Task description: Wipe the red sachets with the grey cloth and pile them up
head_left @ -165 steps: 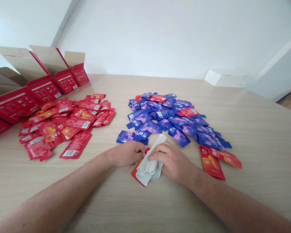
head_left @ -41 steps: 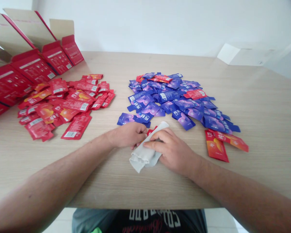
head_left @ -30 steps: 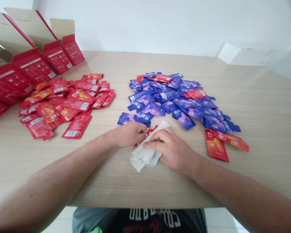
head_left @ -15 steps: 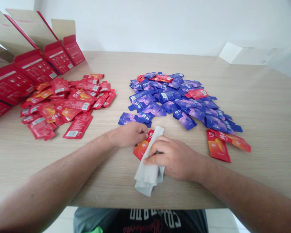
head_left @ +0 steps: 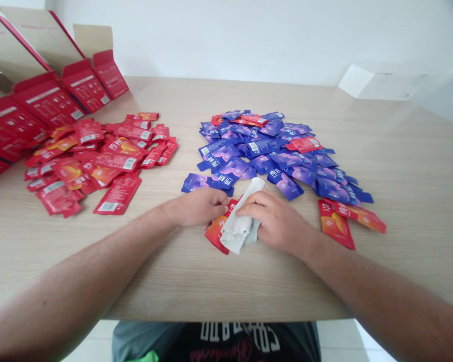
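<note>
Just below frame centre, the flat, glossy red-and-orange sachet (head_left: pixel 215 235) lies lengthwise from lower left to upper right, my nearer left hand (head_left: pixel 201 207) pinching its upper-left edge, my right hand (head_left: pixel 281 221) grasping the folded white cloth (head_left: pixel 236 229) across its right side.

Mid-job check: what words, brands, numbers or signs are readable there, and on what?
"纯": blue sachets; next character unclear.
"纯": red sachets; next character unclear, small print and barcode digits too small.
Sachet under the cloth: characters partly covered, unclear.
Red boxes: print too small.
Shirt: white letters partly hidden, red script blurred; no sure reading.
</note>
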Demonstrator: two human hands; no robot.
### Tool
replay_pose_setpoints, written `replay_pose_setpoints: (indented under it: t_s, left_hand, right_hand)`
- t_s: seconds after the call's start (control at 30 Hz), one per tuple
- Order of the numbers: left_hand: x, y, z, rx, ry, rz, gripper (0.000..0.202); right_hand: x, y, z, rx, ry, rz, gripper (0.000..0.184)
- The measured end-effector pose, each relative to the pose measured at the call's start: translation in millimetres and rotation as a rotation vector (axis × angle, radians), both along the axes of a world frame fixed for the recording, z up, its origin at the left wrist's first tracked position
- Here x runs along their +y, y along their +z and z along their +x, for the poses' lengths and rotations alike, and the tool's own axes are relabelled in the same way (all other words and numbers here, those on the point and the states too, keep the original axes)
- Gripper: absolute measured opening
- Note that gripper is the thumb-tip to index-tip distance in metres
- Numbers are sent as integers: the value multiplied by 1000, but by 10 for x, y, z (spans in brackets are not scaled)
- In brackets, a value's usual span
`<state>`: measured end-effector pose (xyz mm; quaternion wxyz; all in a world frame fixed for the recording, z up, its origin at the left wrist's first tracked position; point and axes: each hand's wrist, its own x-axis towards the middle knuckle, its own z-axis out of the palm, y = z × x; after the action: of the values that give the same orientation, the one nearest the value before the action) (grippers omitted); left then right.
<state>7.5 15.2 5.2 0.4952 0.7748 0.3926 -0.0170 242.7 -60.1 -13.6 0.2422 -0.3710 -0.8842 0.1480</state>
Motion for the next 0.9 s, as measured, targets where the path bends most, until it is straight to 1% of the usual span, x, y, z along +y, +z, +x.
replay_pose_setpoints:
  t_s: [0.13,0.17,0.2,0.3,0.33,0.37,0.47,0.53,0.6,0.67,0.8,0.83,0.9]
  left_hand:
    - [-2,10,7,9,-29,10,21]
    - [-3,14,9,8,-30,7,21]
    - [-5,18,11,6,-29,0,21]
    - [-14,26,17,1,-17,-19,20]
    - [-18,26,19,5,-12,-18,19]
    - [-21,26,20,10,-9,-14,19]
    - [-27,20,27,15,-3,-14,19]
    - [-27,15,34,11,4,-40,20]
    - [-26,14,42,10,21,-72,20]
    - [-28,21,50,8,31,-87,20]
    - [-43,46,61,-3,21,-74,20]
    - [-45,49,62,1,17,-62,20]
    - [-44,50,63,16,14,-32,19]
  right_hand:
    - [-8,-13,-22,24,142,6,31]
    - [-7,-17,-22,28,146,5,31]
    - [-2,-22,-19,31,123,4,32]
    - [8,-36,-13,40,-3,13,36]
    - [1,-37,-20,43,-15,20,36]
    - [-12,-36,-32,47,-1,24,37]
    - [-60,-27,-79,37,98,23,39]
    - [-72,-26,-94,27,86,23,40]
    - [-69,-31,-100,23,17,28,41]
    - [-77,-31,-116,18,-11,38,38]
    - [-150,2,-188,-12,103,50,30]
    - [-163,11,-199,-20,114,48,30]
    - [-169,19,-200,-27,76,46,31]
